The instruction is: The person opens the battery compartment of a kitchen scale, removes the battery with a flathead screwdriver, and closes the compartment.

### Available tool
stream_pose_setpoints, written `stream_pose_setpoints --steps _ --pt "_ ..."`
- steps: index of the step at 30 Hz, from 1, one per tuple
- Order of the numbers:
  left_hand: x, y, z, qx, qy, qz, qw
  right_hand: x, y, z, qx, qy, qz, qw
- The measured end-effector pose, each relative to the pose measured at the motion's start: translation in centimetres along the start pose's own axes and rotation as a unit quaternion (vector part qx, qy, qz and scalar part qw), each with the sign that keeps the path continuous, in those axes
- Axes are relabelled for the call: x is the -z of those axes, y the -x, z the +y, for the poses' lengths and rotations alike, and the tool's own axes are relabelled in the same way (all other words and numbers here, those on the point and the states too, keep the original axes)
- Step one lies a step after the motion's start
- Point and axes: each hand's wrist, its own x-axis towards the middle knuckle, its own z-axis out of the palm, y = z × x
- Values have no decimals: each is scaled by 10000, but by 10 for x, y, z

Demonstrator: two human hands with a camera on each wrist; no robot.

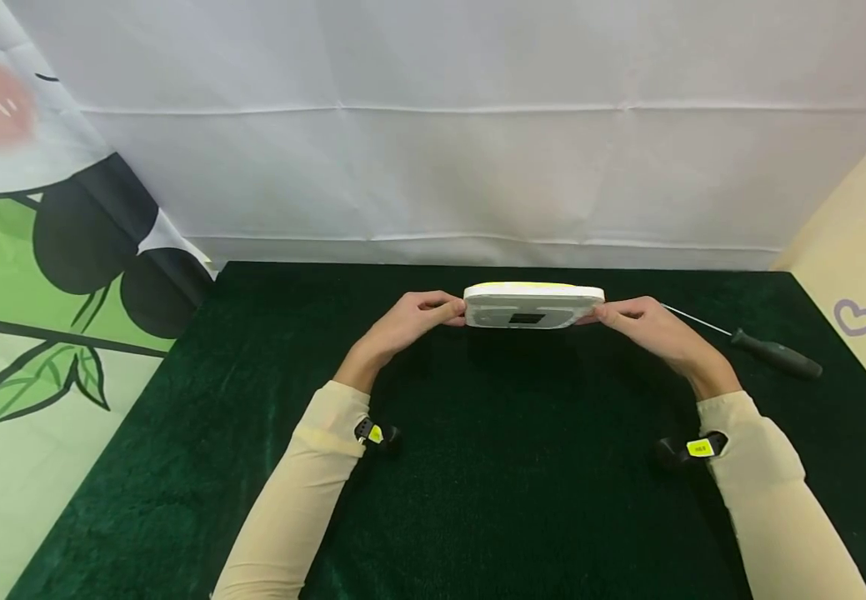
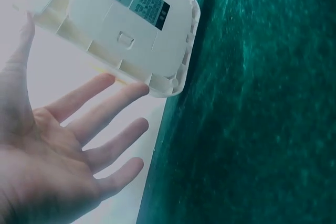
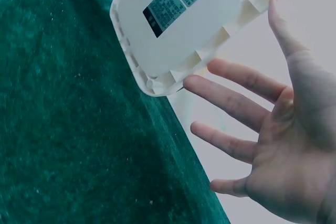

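A flat white plastic device (image 1: 493, 312) with rounded corners is held up over the table, tilted so its underside faces me. Yellow shows along its top edge. My left hand (image 1: 406, 323) pinches its left end between thumb and fingers. At the opposite end, my right hand (image 1: 653, 332) grips the edge the same way. In the left wrist view, the ribbed underside of the device (image 2: 105, 30) carries printed labels (image 2: 140, 1) and a small latch. Several fingers of each hand spread loosely below the rim in the wrist views.
A screwdriver (image 1: 778, 357) with a dark handle lies on the right side of the table, its shaft pointing toward my right hand. Dark green cloth (image 1: 523, 483) covers the table. Behind it hangs a white curtain (image 1: 433, 167), with printed cloth (image 1: 12, 267) at the left.
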Motion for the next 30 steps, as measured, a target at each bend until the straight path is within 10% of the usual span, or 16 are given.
stream_pose_setpoints --steps 30 --pt "-28 -14 -4 -128 -617 1357 9887 -28 -16 7 215 233 1418 9894"
